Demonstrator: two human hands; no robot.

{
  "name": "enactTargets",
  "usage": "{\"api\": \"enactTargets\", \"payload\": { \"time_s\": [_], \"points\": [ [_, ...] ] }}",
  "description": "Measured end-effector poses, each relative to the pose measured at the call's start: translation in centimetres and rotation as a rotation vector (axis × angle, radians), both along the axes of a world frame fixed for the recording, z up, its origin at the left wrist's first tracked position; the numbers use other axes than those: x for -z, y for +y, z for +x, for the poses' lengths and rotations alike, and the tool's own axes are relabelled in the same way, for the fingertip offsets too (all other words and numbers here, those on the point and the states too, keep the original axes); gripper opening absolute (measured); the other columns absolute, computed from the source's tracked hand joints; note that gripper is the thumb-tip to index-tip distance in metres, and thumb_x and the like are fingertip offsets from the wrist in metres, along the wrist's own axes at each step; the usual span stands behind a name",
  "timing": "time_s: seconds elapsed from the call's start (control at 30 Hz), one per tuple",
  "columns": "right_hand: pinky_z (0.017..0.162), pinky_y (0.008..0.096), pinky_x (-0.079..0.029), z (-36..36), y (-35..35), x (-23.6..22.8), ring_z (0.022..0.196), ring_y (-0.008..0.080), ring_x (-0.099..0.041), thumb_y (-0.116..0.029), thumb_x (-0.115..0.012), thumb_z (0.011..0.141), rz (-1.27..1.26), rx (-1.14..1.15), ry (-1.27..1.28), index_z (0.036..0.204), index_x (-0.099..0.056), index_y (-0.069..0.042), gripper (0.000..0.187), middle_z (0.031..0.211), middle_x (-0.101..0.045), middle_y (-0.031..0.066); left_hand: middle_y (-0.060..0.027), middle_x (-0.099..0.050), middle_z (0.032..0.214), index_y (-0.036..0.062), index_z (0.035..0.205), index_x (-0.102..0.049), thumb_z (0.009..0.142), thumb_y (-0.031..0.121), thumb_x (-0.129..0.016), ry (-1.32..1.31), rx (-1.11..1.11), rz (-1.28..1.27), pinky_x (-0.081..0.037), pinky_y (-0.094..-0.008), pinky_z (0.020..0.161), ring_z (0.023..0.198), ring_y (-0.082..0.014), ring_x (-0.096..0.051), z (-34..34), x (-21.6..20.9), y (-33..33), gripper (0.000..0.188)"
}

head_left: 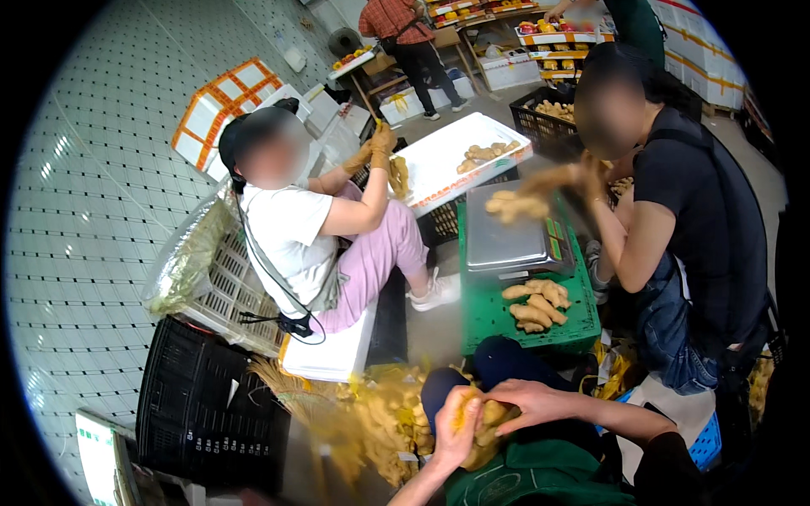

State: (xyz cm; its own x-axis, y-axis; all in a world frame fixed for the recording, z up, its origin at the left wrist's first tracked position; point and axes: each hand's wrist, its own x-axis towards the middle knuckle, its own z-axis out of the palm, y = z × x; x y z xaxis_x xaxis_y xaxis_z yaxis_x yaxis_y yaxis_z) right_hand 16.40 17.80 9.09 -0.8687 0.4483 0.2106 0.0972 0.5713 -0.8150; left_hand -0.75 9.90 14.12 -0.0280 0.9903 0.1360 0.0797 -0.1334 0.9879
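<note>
My left hand is closed around bunched yellow netting above my lap. Beside it my right hand curls its fingers against the knobbly ginger that lies between both hands. Thin yellow mesh seems to cover part of this ginger, but the hands hide much of it. To the left of my knees sits a large heap of ginger with yellow netting among it. In front of me, pieces of ginger lie on an upturned green crate, next to a metal-topped scale.
A co-worker in white sits at the left, and one in black at the right moves blurred ginger over the scale. A white foam box holds some ginger. Black crates and a straw broom stand left.
</note>
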Motion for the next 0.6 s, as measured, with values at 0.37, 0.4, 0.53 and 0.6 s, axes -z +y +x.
{"api": "enactTargets", "payload": {
  "time_s": [0.37, 0.4, 0.53, 0.6],
  "points": [
    [0.071, 0.04, -0.045, -4.8, -2.5, -1.6, 0.084, 0.0332, -0.058, -0.018, -0.063, 0.079, -0.282, -0.135, 0.312, 0.116, -0.05, -0.005, 0.041, 0.095, -0.061, 0.0129, -0.0063, -0.06, 0.089, 0.0071, 0.089, -0.06, 0.066, 0.005, -0.059, 0.944, 0.042, 0.77, -0.051, -0.0336, 0.068, 0.08, -0.0247, -0.06, -1.3, -3.8, -0.8, 0.023],
    [0.068, 0.0398, -0.045, -5.1, -2.6, -0.8, 0.08, 0.0331, -0.058, -0.017, -0.061, 0.081, -0.263, -0.172, 0.293, 0.112, -0.051, -0.004, 0.035, 0.09, -0.062, 0.0133, -0.0052, -0.061, 0.09, 0.0076, 0.088, -0.061, 0.065, 0.008, -0.059, 0.992, -0.023, 0.79, -0.05, -0.0338, 0.07, 0.082, -0.0231, -0.06, -1.2, -3.9, -0.9, 0.023],
    [0.066, 0.0383, -0.046, -4.7, -2.9, -2.1, 0.076, 0.0304, -0.06, -0.016, -0.052, 0.09, -0.367, -0.183, 0.181, 0.102, -0.054, -0.001, 0.019, 0.083, -0.061, 0.0141, -0.005, -0.063, 0.102, 0.0109, 0.091, -0.067, 0.072, 0.022, -0.064, 1.211, -0.204, 0.704, -0.038, -0.0386, 0.093, 0.103, -0.0248, -0.057, -2.1, -3.6, -1.1, 0.021],
    [0.064, 0.0368, -0.044, -4.3, -3.2, -2.8, 0.073, 0.0251, -0.058, -0.017, -0.046, 0.095, -0.319, -0.158, 0.326, 0.105, -0.053, -0.002, 0.019, 0.078, -0.058, 0.0112, -0.009, -0.061, 0.111, 0.0077, 0.1, -0.064, 0.069, 0.028, -0.072, 0.862, -0.087, 0.473, -0.036, -0.0392, 0.097, 0.113, -0.0289, -0.053, -3.2, -3.7, 0.0, 0.038]
  ]
}}
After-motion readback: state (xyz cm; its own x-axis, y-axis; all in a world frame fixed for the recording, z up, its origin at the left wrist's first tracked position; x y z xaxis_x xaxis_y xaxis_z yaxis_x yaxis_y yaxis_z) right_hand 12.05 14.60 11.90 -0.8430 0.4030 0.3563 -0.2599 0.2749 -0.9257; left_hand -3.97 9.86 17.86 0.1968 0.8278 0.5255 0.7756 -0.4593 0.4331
